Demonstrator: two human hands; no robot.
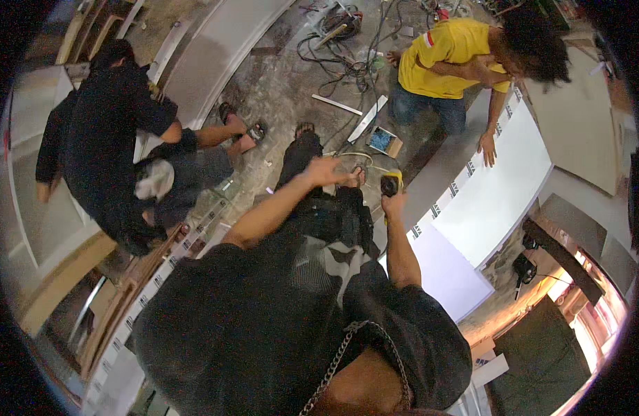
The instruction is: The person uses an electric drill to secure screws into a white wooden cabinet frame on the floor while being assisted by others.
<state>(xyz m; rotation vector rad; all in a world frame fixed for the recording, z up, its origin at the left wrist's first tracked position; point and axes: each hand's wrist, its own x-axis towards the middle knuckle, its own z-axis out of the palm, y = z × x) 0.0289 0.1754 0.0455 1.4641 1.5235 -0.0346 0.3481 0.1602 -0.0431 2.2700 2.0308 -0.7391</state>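
Note:
My left hand (325, 172) reaches forward over my leg, its fingers stretched out and nothing visible in them. In front of my right side, my right hand (394, 202) is wrapped round a yellow-and-black handheld power tool (390, 184); its exact kind is hard to tell from here. Right of that tool lies a large white panel (503, 187) with a printed strip along its edge. A paler white sheet (448, 267) sits at the panel's near end, close to my right forearm. Ahead of the tool stands a small open box (382, 141) of blue pieces.
A person in a yellow shirt (451, 59) kneels ahead right, one hand on the white panel. At left, a person in black (111, 139) crouches. Tangled cables (347, 66) and white strips (368, 119) lie on the floor. Boards (576, 118) lean at far right.

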